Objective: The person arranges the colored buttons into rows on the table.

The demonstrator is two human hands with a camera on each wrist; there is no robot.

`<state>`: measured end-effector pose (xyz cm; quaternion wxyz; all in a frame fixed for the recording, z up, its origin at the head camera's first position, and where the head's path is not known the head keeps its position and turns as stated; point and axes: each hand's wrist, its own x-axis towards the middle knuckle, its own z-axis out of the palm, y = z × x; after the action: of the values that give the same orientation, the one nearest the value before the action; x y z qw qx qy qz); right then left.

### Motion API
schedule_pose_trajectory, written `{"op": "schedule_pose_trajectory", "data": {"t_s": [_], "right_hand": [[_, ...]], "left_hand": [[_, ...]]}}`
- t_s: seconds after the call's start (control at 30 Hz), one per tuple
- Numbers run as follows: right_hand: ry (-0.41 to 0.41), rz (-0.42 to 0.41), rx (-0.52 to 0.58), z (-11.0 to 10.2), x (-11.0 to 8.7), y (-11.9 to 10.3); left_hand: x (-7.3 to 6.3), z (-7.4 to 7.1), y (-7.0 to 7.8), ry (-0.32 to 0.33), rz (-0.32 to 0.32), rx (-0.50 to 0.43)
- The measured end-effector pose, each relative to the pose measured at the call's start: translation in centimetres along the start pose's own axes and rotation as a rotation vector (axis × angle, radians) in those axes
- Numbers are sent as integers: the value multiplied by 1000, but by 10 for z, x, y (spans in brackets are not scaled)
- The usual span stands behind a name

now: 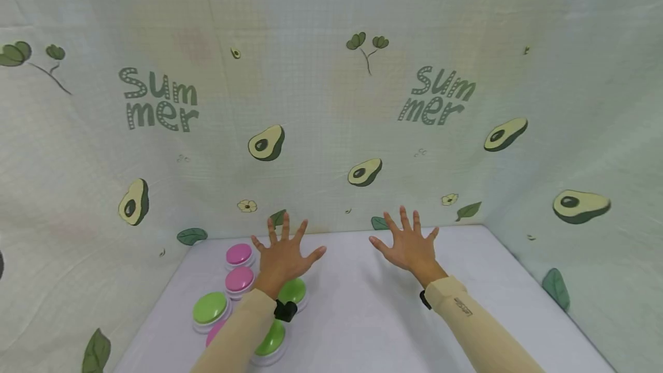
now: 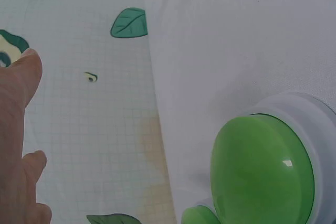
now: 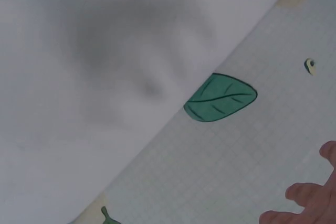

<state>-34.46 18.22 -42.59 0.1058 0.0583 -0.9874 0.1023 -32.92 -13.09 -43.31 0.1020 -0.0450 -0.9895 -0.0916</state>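
Observation:
Both hands are held out over the white table with fingers spread, and neither holds anything. The left hand is above the left part of the table, close to several round push buttons with white bases. Nearest its wrist is a green button, which also looms large in the left wrist view as a green dome. Pink buttons, one a pink button, lie left of that hand. The right hand hovers over bare tabletop, and its fingertips show at the lower right of the right wrist view.
A green button and a pink button stand at the table's left side. Partly behind the left sleeve are another green button and a pink one. A printed cloth with avocados hangs around the white table.

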Motion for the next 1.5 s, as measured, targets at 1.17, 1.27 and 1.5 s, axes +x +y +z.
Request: {"op": "schedule_pose_trajectory", "data": {"t_s": [1.17,1.27,1.5], "right_hand": [[-51,-186,89,58,-11,-100],[-87,-213,114,65,-14,-116],[-143,-270,130,79,-20,-148]], "left_hand": [[-29,6,-33,-101,93,81],[-31,9,-37,-113,94,47],[-38,13,-45,-100,108,53]]}}
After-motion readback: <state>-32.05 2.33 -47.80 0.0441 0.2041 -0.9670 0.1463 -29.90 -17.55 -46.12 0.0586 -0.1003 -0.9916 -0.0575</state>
